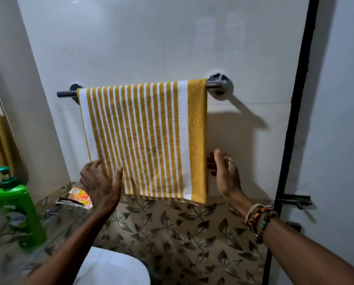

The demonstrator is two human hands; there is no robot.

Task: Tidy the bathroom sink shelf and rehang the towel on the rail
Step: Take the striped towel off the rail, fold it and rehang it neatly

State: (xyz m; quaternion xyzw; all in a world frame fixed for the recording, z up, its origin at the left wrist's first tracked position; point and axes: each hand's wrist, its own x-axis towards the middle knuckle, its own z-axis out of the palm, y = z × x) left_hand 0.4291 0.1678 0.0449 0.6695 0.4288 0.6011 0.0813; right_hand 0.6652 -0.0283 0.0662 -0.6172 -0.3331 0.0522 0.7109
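Yellow-and-white striped towel (143, 138) draped flat over wall rail (66, 94), solid yellow band at the rail's right end. Left hand (102, 186) released, fingers spread at towel's lower left edge; contact unclear. Right hand (225, 175) released, fingers straight, just beside lower right edge.
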